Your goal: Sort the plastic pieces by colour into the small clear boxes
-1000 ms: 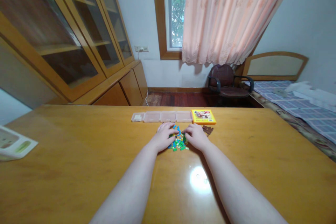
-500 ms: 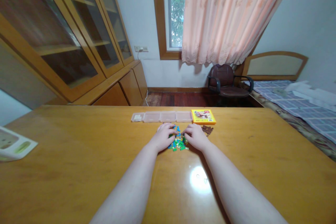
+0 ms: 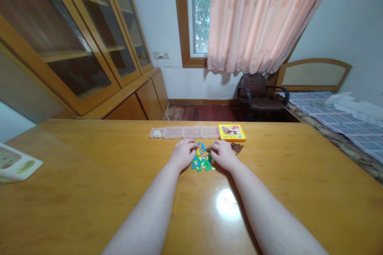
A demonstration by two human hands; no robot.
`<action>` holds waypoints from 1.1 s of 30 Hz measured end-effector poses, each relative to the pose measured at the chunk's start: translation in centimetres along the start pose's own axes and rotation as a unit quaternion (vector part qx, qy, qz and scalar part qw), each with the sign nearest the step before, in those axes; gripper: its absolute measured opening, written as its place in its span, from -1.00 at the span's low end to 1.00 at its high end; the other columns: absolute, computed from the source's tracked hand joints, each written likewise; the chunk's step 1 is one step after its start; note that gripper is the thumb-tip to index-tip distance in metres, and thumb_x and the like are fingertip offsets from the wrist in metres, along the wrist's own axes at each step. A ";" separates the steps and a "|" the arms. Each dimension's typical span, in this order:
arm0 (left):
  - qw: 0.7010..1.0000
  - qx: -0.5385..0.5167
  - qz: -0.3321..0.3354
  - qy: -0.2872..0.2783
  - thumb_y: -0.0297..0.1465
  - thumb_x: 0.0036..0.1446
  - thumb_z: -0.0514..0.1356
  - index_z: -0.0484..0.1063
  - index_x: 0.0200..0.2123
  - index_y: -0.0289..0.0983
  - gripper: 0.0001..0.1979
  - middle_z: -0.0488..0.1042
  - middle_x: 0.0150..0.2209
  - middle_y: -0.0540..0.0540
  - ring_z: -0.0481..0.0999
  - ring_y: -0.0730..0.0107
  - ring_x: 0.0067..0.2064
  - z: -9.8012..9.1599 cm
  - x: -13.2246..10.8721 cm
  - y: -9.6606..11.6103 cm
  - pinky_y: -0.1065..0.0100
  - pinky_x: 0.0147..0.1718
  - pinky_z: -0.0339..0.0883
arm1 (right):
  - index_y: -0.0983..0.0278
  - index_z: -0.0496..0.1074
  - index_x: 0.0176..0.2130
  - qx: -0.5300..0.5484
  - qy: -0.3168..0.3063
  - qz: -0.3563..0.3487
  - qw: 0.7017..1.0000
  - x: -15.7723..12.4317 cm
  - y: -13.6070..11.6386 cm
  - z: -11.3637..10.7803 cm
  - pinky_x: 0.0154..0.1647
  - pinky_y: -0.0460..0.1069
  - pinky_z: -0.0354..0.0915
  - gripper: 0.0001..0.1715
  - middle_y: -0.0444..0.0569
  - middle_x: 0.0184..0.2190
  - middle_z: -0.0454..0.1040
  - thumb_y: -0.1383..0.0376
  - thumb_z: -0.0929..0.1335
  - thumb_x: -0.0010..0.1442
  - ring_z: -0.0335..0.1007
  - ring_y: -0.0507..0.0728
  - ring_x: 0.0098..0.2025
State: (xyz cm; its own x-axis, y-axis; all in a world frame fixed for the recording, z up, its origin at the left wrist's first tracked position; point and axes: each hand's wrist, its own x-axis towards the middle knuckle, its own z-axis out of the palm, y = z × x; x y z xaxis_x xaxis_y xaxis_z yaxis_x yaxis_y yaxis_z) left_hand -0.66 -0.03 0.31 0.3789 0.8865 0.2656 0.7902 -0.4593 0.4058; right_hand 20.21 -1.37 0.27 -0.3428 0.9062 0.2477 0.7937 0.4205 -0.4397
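Note:
A loose heap of small toy building bricks (image 3: 203, 162) in green, blue, yellow and cream lies on the table between my hands. At its left edge is my left hand (image 3: 183, 155), palm down, with fingers bent and thumb apart from them. On the opposite side my right hand (image 3: 224, 154) rests with its fingertips at the bricks, fingers and thumb slightly apart. No brick shows clearly in either hand. Beside my right hand sits a separate pile of brown bricks (image 3: 237, 148), partly covered by it.
Beyond the heap stands a row of clear plastic trays (image 3: 191, 132), the leftmost holding something whitish. A yellow box (image 3: 232, 132) adjoins their right end. A white plastic object (image 3: 20, 163) lies at the wooden table's (image 3: 89, 191) left edge. Behind are a chair (image 3: 257, 91) and cabinet.
My left hand has shifted slightly left, off the bricks, uncovering blue and yellow ones in the heap. My right hand has barely moved.

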 end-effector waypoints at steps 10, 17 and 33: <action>1.000 -0.008 -0.001 -0.010 -0.51 -0.01 0.07 0.56 -0.37 -0.18 -0.73 0.50 -0.16 -0.05 0.40 0.28 -0.07 -0.4 0.0 0.2 0.22 0.01 0.23 | 0.27 0.51 -0.45 -0.014 -0.013 -0.008 1.000 0.1 -0.1 -0.1 -0.22 -0.05 0.09 -0.74 -0.07 -0.45 0.39 0.31 0.27 0.16 0.23 0.06 -0.31; 0.999 -0.034 0.015 -0.004 -0.53 -0.02 0.05 0.54 -0.39 -0.20 -0.73 0.51 -0.24 -0.03 0.41 0.31 -0.14 -0.7 0.0 0.3 0.25 -0.02 0.25 | 0.26 0.52 -0.39 0.004 -0.011 -0.022 1.000 0.0 -0.4 -0.3 -0.20 -0.04 0.12 -0.78 -0.06 -0.42 0.41 0.32 0.27 0.16 0.25 0.08 -0.29; 1.000 -0.011 0.005 -0.016 -0.56 -0.05 0.03 0.52 -0.53 -0.23 -0.73 0.48 -0.34 -0.06 0.41 0.33 -0.22 -0.4 0.2 -0.3 0.31 -0.13 0.28 | 0.24 0.54 -0.31 0.029 -0.020 -0.028 0.999 0.1 -0.1 0.0 -0.16 -0.03 0.15 -0.78 -0.05 -0.39 0.45 0.35 0.28 0.15 0.28 0.09 -0.25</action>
State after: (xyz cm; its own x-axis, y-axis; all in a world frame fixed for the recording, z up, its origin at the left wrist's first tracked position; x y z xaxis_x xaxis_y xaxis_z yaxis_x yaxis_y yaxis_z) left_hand -0.96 0.26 0.60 0.4016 0.8831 0.2425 0.7755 -0.4688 0.4229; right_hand 20.11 -1.36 0.33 -0.4065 0.8815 0.2401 0.7421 0.4719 -0.4761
